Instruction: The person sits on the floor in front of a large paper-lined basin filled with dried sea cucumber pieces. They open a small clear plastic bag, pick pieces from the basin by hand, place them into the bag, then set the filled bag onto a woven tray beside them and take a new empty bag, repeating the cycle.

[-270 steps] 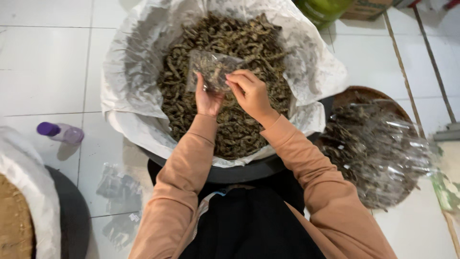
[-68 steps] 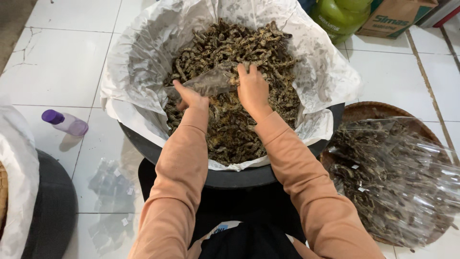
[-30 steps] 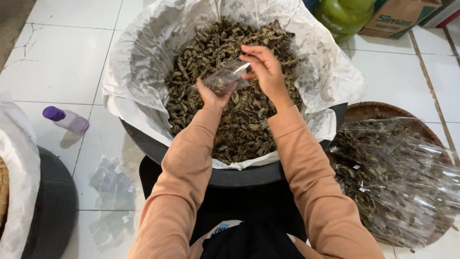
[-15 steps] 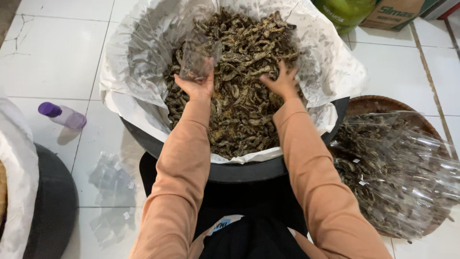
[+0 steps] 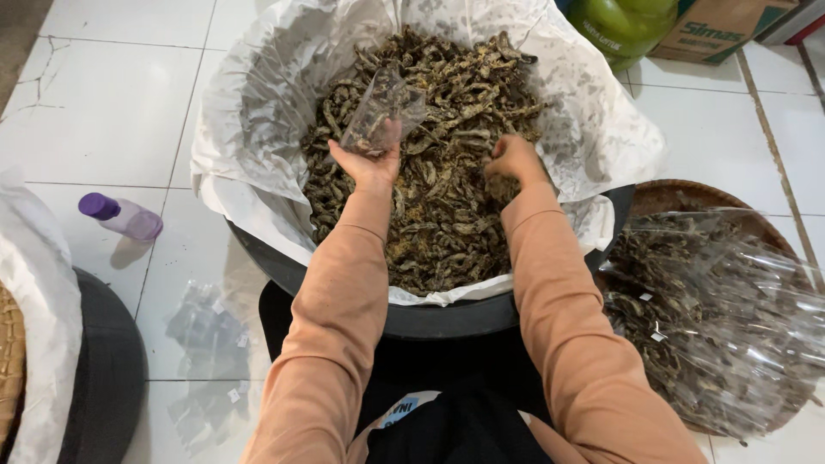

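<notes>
A big black tub (image 5: 447, 320) lined with white paper (image 5: 258, 129) holds a heap of dark dried strips (image 5: 438, 198). My left hand (image 5: 368, 161) holds a small clear plastic bag (image 5: 381, 110) upright over the heap, with a few strips inside it. My right hand (image 5: 514, 160) is down in the heap at the right, its fingers curled closed around a pinch of the dried strips. Both arms wear peach sleeves.
A round tray (image 5: 679, 193) at the right is piled with filled clear bags (image 5: 722, 326). Empty clear bags (image 5: 206, 344) lie on the white tile floor at the left, near a purple-capped bottle (image 5: 120, 215). A second lined black tub (image 5: 94, 369) stands far left. A green container (image 5: 623, 26) and a cardboard box (image 5: 722, 26) stand behind.
My hands have parted: the left carried the bag to the left and up, and the right dropped into the heap and closed on strips.
</notes>
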